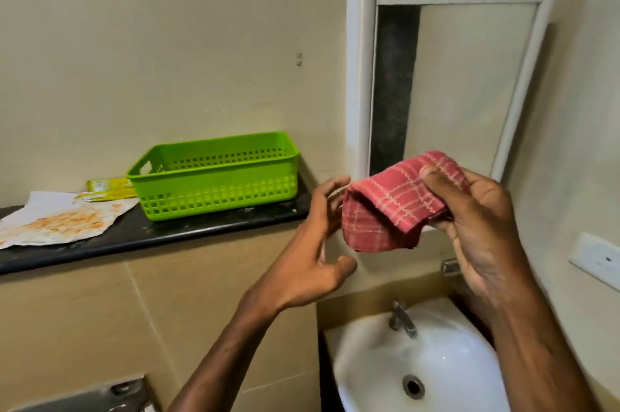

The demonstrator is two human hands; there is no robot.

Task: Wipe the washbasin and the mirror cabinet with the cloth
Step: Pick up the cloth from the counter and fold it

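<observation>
Left of frame: crumpled paper [57, 220] and green basket [214, 173] on dark tabletop [167, 233]. Centre: left hand [315, 244] spread open, gripping nothing, probably about to refold. Right: cloth [396, 203] pinched in right hand [483, 227], before mirror cabinet [359, 76], above washbasin [453, 361]. Beige tiled walls.

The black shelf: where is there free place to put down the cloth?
The black shelf has bare strips in front of the green basket and to its right, toward the mirror cabinet. The left end is crowded: stained paper and a yellow packet lie there. The right hand holds the cloth.
</observation>
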